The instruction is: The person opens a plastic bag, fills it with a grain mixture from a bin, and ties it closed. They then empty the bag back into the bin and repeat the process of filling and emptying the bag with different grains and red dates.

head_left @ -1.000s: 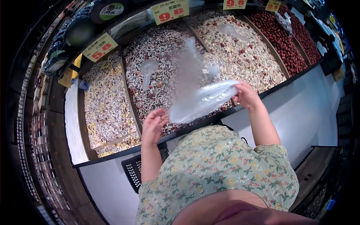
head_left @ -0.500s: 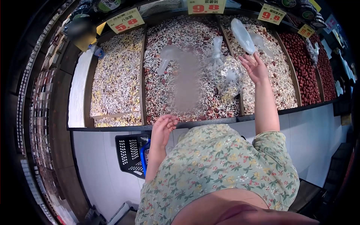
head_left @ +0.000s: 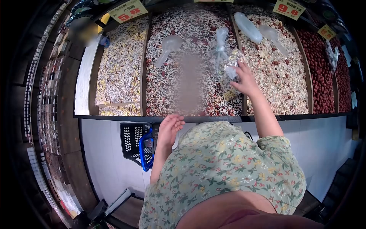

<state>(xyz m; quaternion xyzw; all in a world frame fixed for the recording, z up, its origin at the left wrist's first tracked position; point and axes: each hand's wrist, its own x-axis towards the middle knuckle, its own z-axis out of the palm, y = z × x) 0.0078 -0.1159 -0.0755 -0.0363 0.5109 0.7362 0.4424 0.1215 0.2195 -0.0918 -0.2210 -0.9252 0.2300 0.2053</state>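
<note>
My right hand (head_left: 246,80) reaches over the bins with fingers spread, at the edge of a clear plastic bag (head_left: 230,91) filled with mixed grains; whether the fingertips touch it is unclear. Its knotted top (head_left: 220,40) points away from me. The bag lies on the grain in the middle bin (head_left: 164,91), near the divider. My left hand (head_left: 172,125) hovers at the front edge of the bins, fingers curled together; I cannot make out anything in them. A translucent scoop (head_left: 168,49) rests on the middle bin's grain.
Another scoop (head_left: 273,38) and a pale plastic bag (head_left: 248,27) lie in the bin to the right. Red dates (head_left: 318,76) fill a farther bin. A black basket with a blue handle (head_left: 142,149) stands below the front edge (head_left: 213,119). Price signs (head_left: 128,10) line the back.
My right hand has moved down and left, from beside the pale plastic bag to the grain-filled bag. My left hand stays near the front edge. The view has shifted slightly.
</note>
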